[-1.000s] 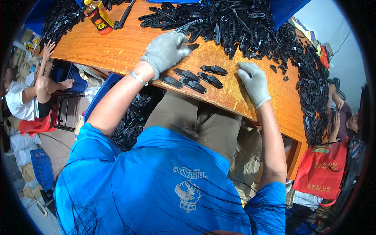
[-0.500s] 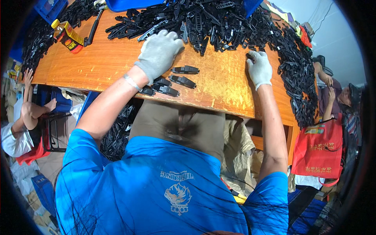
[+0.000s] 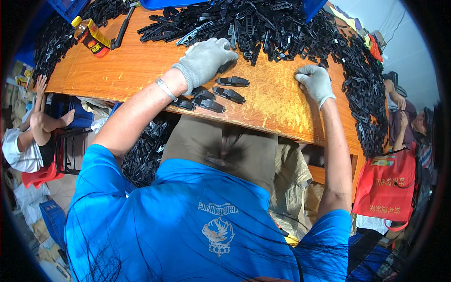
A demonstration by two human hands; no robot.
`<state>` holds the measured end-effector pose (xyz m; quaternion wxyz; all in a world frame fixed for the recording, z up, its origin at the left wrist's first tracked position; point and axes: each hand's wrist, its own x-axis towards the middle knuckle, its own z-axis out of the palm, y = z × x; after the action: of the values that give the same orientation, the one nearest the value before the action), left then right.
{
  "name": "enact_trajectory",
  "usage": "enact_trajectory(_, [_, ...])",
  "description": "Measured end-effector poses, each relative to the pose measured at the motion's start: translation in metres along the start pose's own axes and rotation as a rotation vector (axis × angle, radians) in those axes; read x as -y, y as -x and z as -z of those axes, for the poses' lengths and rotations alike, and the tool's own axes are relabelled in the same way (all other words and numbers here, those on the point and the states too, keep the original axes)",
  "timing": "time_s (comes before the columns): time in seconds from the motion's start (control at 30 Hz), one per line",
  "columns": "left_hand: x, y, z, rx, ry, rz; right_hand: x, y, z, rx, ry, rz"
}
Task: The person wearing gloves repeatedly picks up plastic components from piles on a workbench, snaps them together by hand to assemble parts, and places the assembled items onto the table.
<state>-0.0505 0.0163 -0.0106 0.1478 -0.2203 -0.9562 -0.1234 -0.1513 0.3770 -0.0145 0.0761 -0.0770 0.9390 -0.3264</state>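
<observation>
My left hand [image 3: 210, 60], in a pale grey work glove, is closed palm down over the table just short of the pile of black plastic parts [image 3: 256, 30]. Something dark shows beneath its curled fingers, but its shape is hidden. Nearer me lie several assembled black plastic pieces [image 3: 229, 94], some partly behind my left wrist. My right hand [image 3: 317, 83], gloved alike, rests at the right of the table with thumb and fingers pinched together. Whatever it may hold cannot be made out. A small black part [image 3: 323, 63] lies just beyond its knuckles.
Black parts also line the table's right side [image 3: 364, 103] and far left. A hammer [image 3: 123, 29] and a yellow-capped bottle [image 3: 91, 37] stand or lie at the back left. Other people sit at both sides; a red bag [image 3: 385, 190] hangs at the right.
My left hand has shifted slightly right, toward the middle. The black part that showed at my right fingertips is no longer visible there, and those fingers have turned inward. The whole view has shifted slightly.
</observation>
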Motion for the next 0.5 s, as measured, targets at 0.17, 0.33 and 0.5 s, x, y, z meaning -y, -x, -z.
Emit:
enact_trajectory(0.17, [0.005, -0.007, -0.002, 0.019, -0.204, -0.173, 0.039, 0.028, -0.038, -0.024, -0.16, 0.169])
enact_trajectory(0.33, [-0.011, -0.015, 0.002, 0.123, -0.138, 0.057, 0.05, 0.03, -0.071, -0.061, -0.34, 0.189])
enact_trajectory(0.5, [-0.017, -0.011, -0.007, 0.117, 0.025, 0.132, 0.04, 0.032, -0.089, -0.112, -0.493, 0.211])
